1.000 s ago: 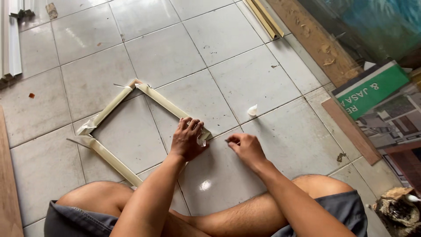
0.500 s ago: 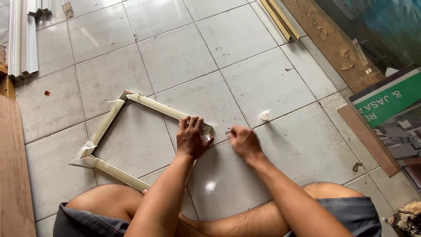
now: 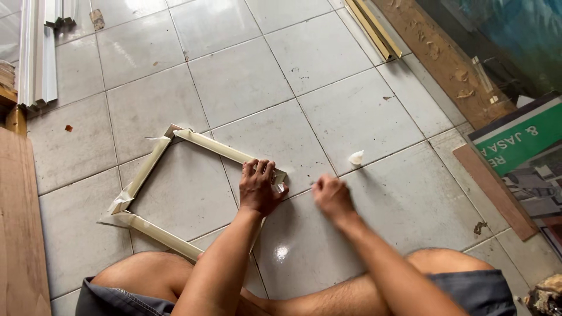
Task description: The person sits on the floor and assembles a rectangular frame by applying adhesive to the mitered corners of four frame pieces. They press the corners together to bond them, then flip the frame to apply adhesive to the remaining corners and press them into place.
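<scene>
Pressing down: left hand (image 3: 260,188) lay flat, fingers spread, on picture frame (image 3: 175,175) corner (on tiled floor (image 3: 363,111)) | right hand (image 3: 331,197) blurred just beside, grip unreadable | paper scrap (image 3: 356,157) near.

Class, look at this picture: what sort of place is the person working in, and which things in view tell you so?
Probably a small framing or joinery workshop, worked on the floor. A pale rectangular frame lies on the grey tiled floor, with lengths of moulding and white profile strips stacked at the edges, beside a wooden board.
</scene>
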